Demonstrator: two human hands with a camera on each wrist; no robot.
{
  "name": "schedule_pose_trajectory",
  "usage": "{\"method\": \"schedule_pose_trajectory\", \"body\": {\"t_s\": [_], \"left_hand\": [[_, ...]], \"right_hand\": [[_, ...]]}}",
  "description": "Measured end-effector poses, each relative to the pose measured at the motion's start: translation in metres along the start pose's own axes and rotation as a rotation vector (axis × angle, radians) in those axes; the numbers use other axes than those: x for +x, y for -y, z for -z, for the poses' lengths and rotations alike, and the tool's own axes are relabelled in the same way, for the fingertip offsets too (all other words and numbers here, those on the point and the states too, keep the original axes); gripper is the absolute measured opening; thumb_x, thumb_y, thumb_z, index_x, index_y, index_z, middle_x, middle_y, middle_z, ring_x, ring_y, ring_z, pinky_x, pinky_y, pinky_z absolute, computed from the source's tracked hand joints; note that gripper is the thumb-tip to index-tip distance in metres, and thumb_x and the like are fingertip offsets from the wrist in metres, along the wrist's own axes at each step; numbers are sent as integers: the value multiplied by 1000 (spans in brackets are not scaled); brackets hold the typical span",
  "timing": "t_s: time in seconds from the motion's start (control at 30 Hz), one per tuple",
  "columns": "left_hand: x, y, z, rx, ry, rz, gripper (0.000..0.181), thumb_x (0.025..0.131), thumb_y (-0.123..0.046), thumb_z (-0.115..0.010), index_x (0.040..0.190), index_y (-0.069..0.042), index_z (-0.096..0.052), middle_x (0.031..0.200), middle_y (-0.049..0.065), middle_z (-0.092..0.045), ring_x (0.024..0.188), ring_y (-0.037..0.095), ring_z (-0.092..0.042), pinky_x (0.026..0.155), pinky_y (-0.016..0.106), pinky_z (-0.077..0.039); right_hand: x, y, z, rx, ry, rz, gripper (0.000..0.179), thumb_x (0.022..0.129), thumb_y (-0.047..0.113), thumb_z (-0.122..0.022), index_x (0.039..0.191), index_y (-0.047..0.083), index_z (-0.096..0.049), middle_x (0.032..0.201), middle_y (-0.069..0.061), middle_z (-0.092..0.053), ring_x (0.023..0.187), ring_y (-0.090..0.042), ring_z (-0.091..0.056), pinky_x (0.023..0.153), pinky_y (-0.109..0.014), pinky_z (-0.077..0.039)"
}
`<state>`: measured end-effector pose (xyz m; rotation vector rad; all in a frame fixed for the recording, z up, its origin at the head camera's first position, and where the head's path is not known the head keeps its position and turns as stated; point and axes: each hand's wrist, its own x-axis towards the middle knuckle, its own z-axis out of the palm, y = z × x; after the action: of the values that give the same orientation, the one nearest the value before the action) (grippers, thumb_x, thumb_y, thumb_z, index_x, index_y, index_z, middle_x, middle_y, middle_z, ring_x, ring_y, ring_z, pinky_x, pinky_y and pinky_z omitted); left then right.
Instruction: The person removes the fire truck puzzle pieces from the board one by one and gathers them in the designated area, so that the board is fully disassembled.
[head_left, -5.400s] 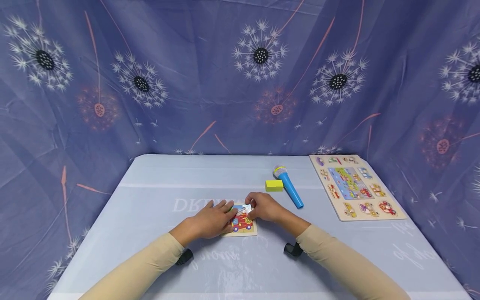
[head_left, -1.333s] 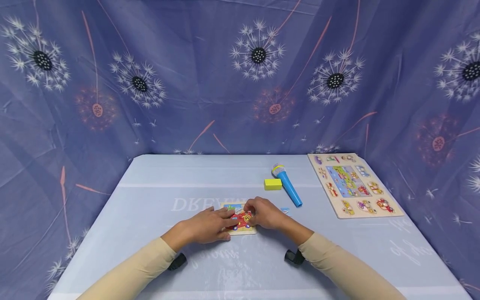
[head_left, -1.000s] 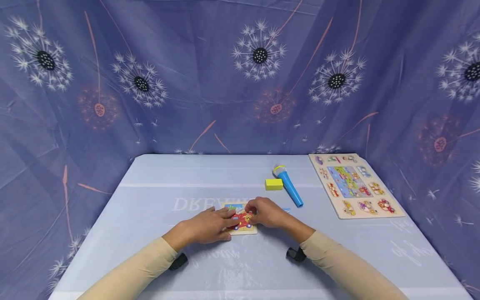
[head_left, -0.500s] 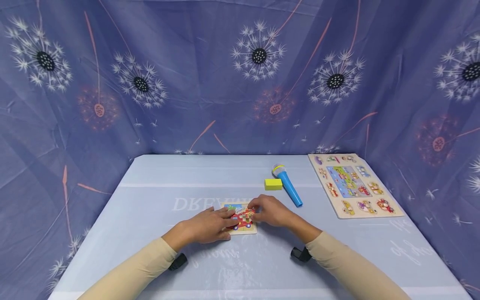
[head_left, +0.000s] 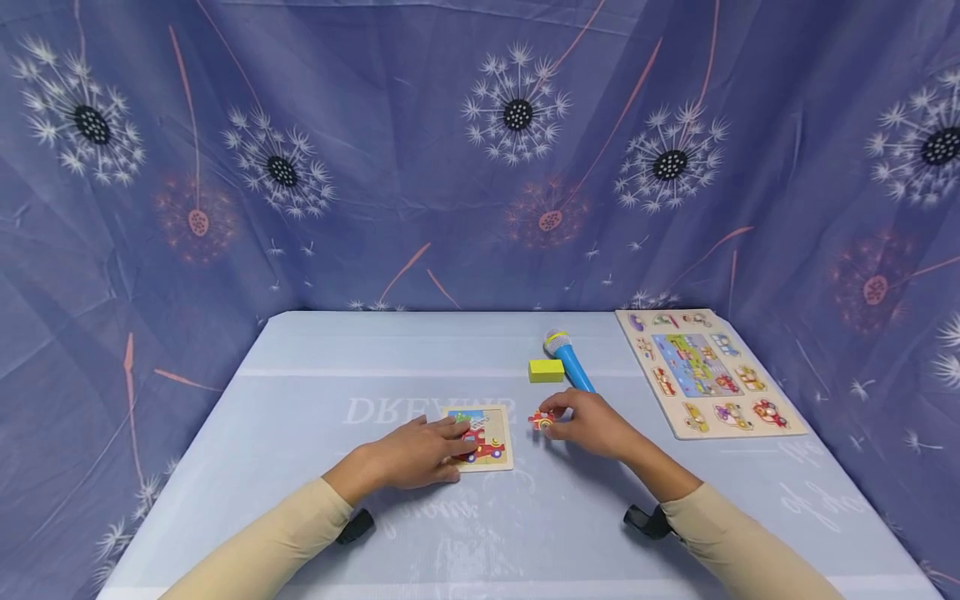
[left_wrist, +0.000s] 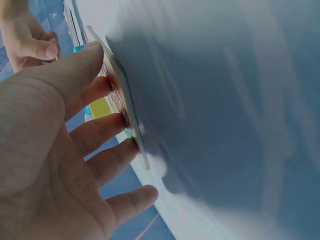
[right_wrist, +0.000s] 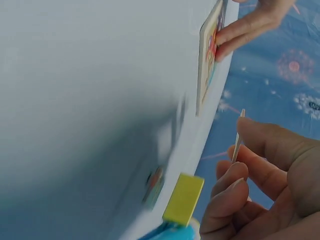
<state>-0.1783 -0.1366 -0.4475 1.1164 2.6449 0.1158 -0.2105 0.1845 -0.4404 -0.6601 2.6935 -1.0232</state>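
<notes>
A small wooden puzzle board (head_left: 511,454) with a red truck picture lies on the table. Its right part shows bare wood. My left hand (head_left: 416,452) rests on the board's left side; in the left wrist view the fingers (left_wrist: 102,131) are spread, tips on the picture. To the right of the board, my right hand (head_left: 592,423) pinches a red puzzle piece (head_left: 538,420) with a yellow curl, held above the table. Edge-on, that thin piece (right_wrist: 238,142) shows between thumb and fingers in the right wrist view. Another puzzle piece (right_wrist: 153,186) lies on the table below.
Beyond my right hand are a yellow block (head_left: 546,372) and a blue toy microphone (head_left: 573,367), its lower end hidden by the hand. A larger wooden peg puzzle (head_left: 678,423) lies at the table's far right. A patterned curtain (head_left: 420,167) hangs behind.
My right hand has taken the red piece out of the board and moved right with it, baring wood there. Earlier, a blue piece lay right of that hand. My left hand stays on the board.
</notes>
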Motion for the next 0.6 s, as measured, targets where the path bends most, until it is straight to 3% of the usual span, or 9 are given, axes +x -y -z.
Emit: {"method": "schedule_pose_trajectory", "body": {"t_s": [0.13,0.27,0.6], "left_hand": [[-1,0,0,-2,-9,-8,54,101,-40,-63,152,-27,-51,161,5,-41,149,28,-38,112,60,-38],[-3,0,0,0,-7,0,54,101,-40,-63,152,-27,-51,161,5,-41,149,28,-38,111,60,-38],[-3,1,-1,0,-19,-3,54,101,-39,-64,152,-26,-52,161,6,-42,149,28,-39,111,60,-39]], "right_hand": [[-14,-11,7,3,-14,-31,28,86,12,-81,113,8,-75,94,0,-64,69,-15,-50,57,-27,-45],[-27,-22,11,19,-8,-54,28,85,11,-81,112,8,-74,89,0,-62,69,-15,-50,57,-27,-44],[-41,-35,4,-17,99,-44,24,79,6,-83,101,14,-75,81,5,-58,78,-13,-51,66,-25,-43]]}}
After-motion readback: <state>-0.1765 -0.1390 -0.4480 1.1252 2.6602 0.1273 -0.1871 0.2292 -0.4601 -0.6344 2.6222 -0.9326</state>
